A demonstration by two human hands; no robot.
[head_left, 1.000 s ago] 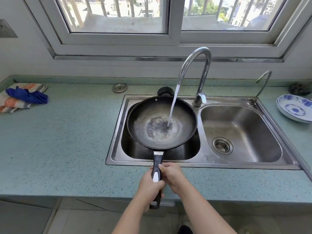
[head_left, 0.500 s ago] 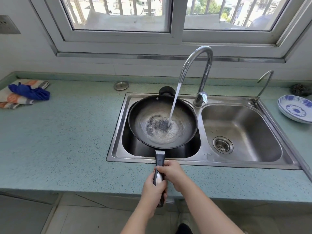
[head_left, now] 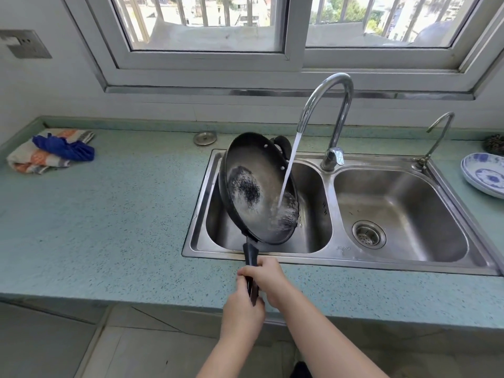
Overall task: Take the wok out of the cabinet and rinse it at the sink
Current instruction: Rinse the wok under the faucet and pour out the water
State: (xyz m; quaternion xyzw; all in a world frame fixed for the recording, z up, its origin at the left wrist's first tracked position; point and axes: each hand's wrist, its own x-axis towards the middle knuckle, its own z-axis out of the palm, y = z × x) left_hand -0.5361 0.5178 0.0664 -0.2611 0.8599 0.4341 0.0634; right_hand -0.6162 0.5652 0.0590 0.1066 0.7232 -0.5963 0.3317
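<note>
The black wok (head_left: 256, 186) hangs over the left basin of the steel double sink (head_left: 330, 257), tilted steeply with its open side facing right. Water from the tall curved faucet (head_left: 331, 110) streams onto the wok's lower right inner wall and spills off the rim. Both hands grip the long black handle over the counter's front edge: my right hand (head_left: 266, 276) is further up, my left hand (head_left: 242, 315) is behind it at the handle's end. The wok's small helper handle points toward the back.
A blue and white plate (head_left: 485, 175) lies on the counter at the far right. A folded cloth with a blue rag (head_left: 51, 151) sits at the far left. A round metal sink stopper (head_left: 205, 138) lies behind the sink. A small second tap (head_left: 436, 137) stands at the right basin.
The wok was level under the stream, collecting water. Now it is rolled up on its left edge, and the water runs out to the right into the basin.
</note>
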